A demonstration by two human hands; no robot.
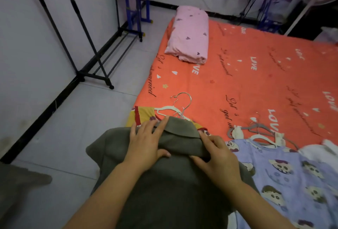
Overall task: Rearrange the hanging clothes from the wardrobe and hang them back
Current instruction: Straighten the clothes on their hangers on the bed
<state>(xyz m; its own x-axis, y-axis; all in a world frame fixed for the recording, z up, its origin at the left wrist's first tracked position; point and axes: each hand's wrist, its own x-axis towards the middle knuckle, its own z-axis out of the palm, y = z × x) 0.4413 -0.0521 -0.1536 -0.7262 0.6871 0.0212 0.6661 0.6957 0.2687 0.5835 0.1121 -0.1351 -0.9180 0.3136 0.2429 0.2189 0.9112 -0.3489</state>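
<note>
pressing down on the collar [182, 133] of a grey shirt [173, 192], both hands lie flat and a little apart, fingers spread, gripping nothing that i can see. whether the right thumb is tucked under the fold i cannot tell.

far left, the rack [95, 77] stands by the wall, well apart from the bed [256, 82]. carrying a shirt across that gap is where it could slide off a hanger, if the shoulders are seated unevenly.

next comes a yellow top [144, 114] under the grey shirt's upper edge, with white hangers [164, 108] bunched just beyond the collar, their hooks overlapping. pulling one out may drag the others, or snag the yellow top.

the left hand [146, 142] rests on the collar's left half. much of the grey shirt hangs over the bed's edge toward the floor, so once the hands lift, its weight may pull it off.

the right hand [219, 157] covers the collar's right end. whether a hanger sits inside this shirt is hidden; lifting it by the collar alone would undo the smoothing.

to the right, grey hangers [230, 132] lie on a purple shirt [292, 174], which touches the grey one. tugging either could shift its neighbour and crumple it.
</note>
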